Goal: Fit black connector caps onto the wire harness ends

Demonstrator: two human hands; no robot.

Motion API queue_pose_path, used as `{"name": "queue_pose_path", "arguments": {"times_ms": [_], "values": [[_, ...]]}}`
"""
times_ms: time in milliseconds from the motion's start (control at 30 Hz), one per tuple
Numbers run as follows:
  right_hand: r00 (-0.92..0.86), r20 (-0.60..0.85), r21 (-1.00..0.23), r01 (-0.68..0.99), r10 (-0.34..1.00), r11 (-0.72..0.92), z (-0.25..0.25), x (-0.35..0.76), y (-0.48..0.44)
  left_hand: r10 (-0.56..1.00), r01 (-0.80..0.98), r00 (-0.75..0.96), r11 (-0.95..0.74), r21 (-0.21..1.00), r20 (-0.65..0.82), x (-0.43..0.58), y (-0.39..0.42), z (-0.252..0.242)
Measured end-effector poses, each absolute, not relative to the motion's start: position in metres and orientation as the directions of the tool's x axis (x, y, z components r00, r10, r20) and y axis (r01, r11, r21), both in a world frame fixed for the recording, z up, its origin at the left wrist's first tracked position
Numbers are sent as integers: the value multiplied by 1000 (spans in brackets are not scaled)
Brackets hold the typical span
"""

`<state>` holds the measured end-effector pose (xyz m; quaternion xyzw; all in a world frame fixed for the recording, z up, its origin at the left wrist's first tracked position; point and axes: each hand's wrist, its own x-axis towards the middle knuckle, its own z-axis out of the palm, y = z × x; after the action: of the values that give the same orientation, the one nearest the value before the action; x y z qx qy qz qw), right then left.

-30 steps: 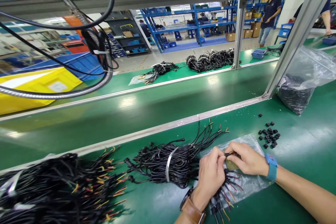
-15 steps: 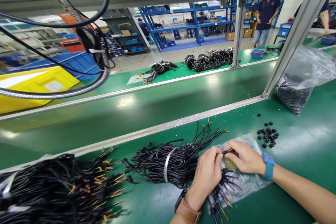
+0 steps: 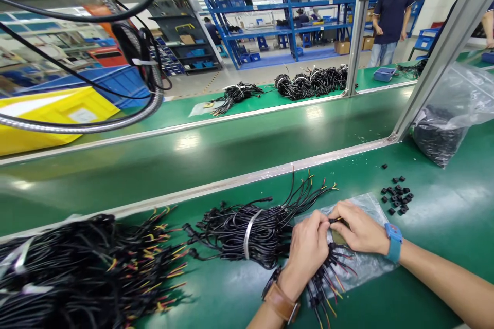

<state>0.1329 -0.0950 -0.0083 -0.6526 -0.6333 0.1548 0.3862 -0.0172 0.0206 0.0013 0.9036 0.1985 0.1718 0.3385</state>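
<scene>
My left hand (image 3: 309, 241), with a brown strap at the wrist, pinches a black cable close to its end. My right hand (image 3: 358, 229), wearing a blue wrist band, has thumb and forefinger closed on the same cable end (image 3: 334, 220), where a bit of yellow wire shows; the fingers partly hide it. Under both hands lies a clear plastic bag (image 3: 370, 272). Beside my left hand is a tied bundle of black cables (image 3: 235, 234). Several cable ends with red and yellow wires (image 3: 328, 282) fan out below my hands.
Small black plastic parts (image 3: 397, 195) lie scattered to the right. Behind them a clear bag of black parts (image 3: 440, 133) leans by a metal post (image 3: 436, 51). A larger cable pile (image 3: 77, 272) fills the left. A person (image 3: 391, 23) stands across the bench.
The view has shifted slightly, so the background sits higher. Both hands stay together at the cable end, with hardly any movement.
</scene>
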Motion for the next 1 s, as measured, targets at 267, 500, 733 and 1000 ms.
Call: {"name": "queue_pose_path", "arguments": {"times_ms": [267, 500, 733, 1000], "values": [[157, 313, -699, 706, 937, 115, -8, 136, -95, 464, 262, 865, -742, 617, 192, -19, 25, 4], [93, 307, -661, 737, 947, 142, -8, 132, -91, 484, 251, 852, -713, 655, 200, -19, 23, -3], [89, 312, -653, 744, 946, 145, -2, 136, -91, 481, 223, 848, -707, 671, 224, -19, 26, 0], [126, 328, -667, 733, 936, 136, -5, 138, -92, 465, 263, 838, -804, 534, 287, -20, 23, 2]]}}
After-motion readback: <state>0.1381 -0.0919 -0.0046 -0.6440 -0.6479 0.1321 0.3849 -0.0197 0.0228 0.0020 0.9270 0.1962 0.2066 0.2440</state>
